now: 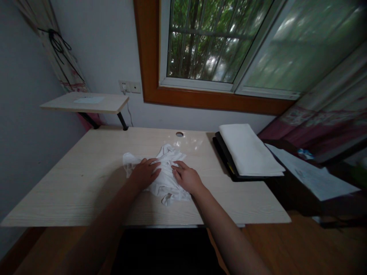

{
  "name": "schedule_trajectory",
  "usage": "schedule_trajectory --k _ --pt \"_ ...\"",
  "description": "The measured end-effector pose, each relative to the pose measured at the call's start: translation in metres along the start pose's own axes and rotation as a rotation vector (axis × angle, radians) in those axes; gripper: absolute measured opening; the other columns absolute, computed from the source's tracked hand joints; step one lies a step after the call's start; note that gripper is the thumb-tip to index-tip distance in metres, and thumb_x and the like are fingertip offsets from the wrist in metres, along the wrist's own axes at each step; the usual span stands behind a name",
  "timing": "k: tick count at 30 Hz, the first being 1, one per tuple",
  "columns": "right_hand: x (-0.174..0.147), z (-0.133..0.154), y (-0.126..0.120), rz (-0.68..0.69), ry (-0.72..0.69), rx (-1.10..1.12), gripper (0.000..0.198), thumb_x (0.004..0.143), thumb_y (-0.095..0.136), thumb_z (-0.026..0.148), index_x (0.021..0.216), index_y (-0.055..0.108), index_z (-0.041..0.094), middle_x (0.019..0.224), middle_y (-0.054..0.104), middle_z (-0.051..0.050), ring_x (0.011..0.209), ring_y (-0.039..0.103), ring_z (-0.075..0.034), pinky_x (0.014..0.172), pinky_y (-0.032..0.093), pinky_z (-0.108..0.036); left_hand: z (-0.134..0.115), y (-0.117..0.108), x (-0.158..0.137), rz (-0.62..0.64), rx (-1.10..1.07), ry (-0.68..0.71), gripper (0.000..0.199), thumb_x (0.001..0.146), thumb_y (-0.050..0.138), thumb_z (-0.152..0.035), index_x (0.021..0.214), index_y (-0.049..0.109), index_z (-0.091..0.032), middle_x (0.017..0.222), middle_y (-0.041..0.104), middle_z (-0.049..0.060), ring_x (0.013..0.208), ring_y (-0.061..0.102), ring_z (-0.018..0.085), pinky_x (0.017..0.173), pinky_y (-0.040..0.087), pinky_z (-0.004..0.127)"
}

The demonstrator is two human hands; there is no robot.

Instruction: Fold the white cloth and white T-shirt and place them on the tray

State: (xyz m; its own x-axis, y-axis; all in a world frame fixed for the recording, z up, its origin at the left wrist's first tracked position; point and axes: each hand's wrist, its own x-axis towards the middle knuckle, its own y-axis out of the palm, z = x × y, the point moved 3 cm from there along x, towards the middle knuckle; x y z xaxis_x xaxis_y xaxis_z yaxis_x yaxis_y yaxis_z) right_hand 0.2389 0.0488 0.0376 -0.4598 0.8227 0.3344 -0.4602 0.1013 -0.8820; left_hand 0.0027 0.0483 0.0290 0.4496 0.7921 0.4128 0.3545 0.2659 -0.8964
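Observation:
A crumpled white cloth (166, 179) lies bunched on the pale wooden desk (71, 183), close to its middle. My left hand (144, 172) rests on the left side of the cloth, fingers spread and pointing right. On the opposite side my right hand (187, 177) touches the cloth with its fingers apart, pointing left. A strip of bare cloth shows between the two hands. Part of the fabric sticks out beyond my left wrist, and a loose fold hangs toward me.
Folded white sheets (250, 151) lie on a black folder (222, 156) at the desk's right. A small raised shelf (114, 102) stands at the back left. Behind the desk are a cable hole (179, 134), a wall socket (129, 86) and a window (206, 42).

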Motion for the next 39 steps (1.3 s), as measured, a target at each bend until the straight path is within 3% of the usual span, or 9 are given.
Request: schedule_trajectory --k 7,14,18,23,27,30,33,36,39 --pt "0.001 -0.010 -0.003 -0.144 0.136 -0.015 0.032 0.104 0.046 0.028 0.124 0.071 0.025 0.140 0.061 -0.009 0.092 0.073 -0.021 0.082 0.063 -0.035 0.016 0.003 0.000 -0.145 -0.032 -0.212 0.039 0.103 0.041 -0.029 0.132 0.064 -0.019 0.135 0.065 0.015 0.114 0.063 0.028 0.103 0.052 0.048" --pt "-0.001 -0.023 -0.022 -0.487 0.292 0.156 0.041 0.106 0.039 0.031 0.139 0.061 0.022 0.147 0.050 -0.013 0.127 0.058 -0.025 0.104 0.055 -0.041 0.043 -0.031 -0.010 -0.533 -0.206 -0.347 0.050 0.104 0.039 -0.030 0.151 0.046 -0.016 0.157 0.043 0.017 0.148 0.040 0.030 0.125 0.032 0.051" --pt "-0.002 -0.023 -0.022 -0.558 0.273 0.203 0.044 0.105 0.038 0.030 0.145 0.055 0.023 0.153 0.043 -0.012 0.140 0.047 -0.024 0.115 0.046 -0.043 0.042 -0.036 -0.011 -0.610 -0.217 -0.385 0.054 0.104 0.039 -0.030 0.156 0.040 -0.016 0.161 0.036 0.018 0.151 0.035 0.030 0.127 0.028 0.051" --pt "-0.001 -0.027 -0.021 -0.584 0.207 0.223 0.050 0.103 0.044 0.028 0.152 0.047 0.022 0.158 0.037 -0.014 0.143 0.042 -0.025 0.116 0.043 -0.048 0.032 -0.028 -0.007 -0.559 -0.268 -0.337 0.064 0.102 0.048 -0.037 0.160 0.028 -0.018 0.167 0.020 0.022 0.142 0.047 0.032 0.117 0.043 0.051" --pt "0.000 -0.022 -0.022 -0.524 0.071 0.196 0.042 0.099 0.050 0.024 0.140 0.060 0.022 0.147 0.052 -0.014 0.133 0.051 -0.026 0.112 0.046 -0.049 0.028 -0.029 -0.007 -0.499 -0.227 -0.248 0.056 0.100 0.053 -0.038 0.152 0.043 -0.021 0.167 0.016 0.019 0.142 0.048 0.032 0.119 0.040 0.052" --pt "0.002 -0.009 -0.017 -0.348 -0.086 0.186 0.031 0.100 0.052 0.023 0.125 0.070 0.023 0.126 0.068 -0.010 0.122 0.059 -0.026 0.109 0.048 -0.047 0.023 -0.025 -0.005 -0.353 -0.152 -0.131 0.041 0.099 0.054 -0.032 0.138 0.059 -0.023 0.157 0.040 0.016 0.137 0.052 0.031 0.116 0.043 0.053" --pt "0.001 -0.001 -0.006 -0.156 -0.111 0.165 0.028 0.102 0.051 0.027 0.118 0.073 0.024 0.111 0.075 -0.007 0.103 0.068 -0.023 0.096 0.054 -0.040 0.016 -0.017 -0.002 -0.161 -0.097 0.000 0.026 0.098 0.054 -0.029 0.117 0.071 -0.023 0.127 0.066 0.011 0.117 0.061 0.028 0.104 0.049 0.050" --pt "-0.001 -0.002 0.001 -0.070 -0.035 0.181 0.028 0.105 0.049 0.033 0.116 0.074 0.026 0.107 0.077 -0.004 0.091 0.073 -0.020 0.084 0.057 -0.032 0.012 -0.012 -0.002 -0.069 -0.089 0.047 0.024 0.098 0.056 -0.033 0.108 0.073 -0.021 0.109 0.071 0.011 0.101 0.063 0.026 0.094 0.052 0.046" --pt "-0.004 -0.005 0.001 -0.089 -0.011 0.206 0.028 0.105 0.050 0.033 0.119 0.073 0.027 0.108 0.077 -0.002 0.090 0.073 -0.018 0.083 0.057 -0.029 0.008 -0.011 -0.004 -0.020 -0.117 0.104 0.023 0.097 0.058 -0.036 0.106 0.074 -0.022 0.107 0.072 0.010 0.102 0.064 0.025 0.093 0.051 0.044"
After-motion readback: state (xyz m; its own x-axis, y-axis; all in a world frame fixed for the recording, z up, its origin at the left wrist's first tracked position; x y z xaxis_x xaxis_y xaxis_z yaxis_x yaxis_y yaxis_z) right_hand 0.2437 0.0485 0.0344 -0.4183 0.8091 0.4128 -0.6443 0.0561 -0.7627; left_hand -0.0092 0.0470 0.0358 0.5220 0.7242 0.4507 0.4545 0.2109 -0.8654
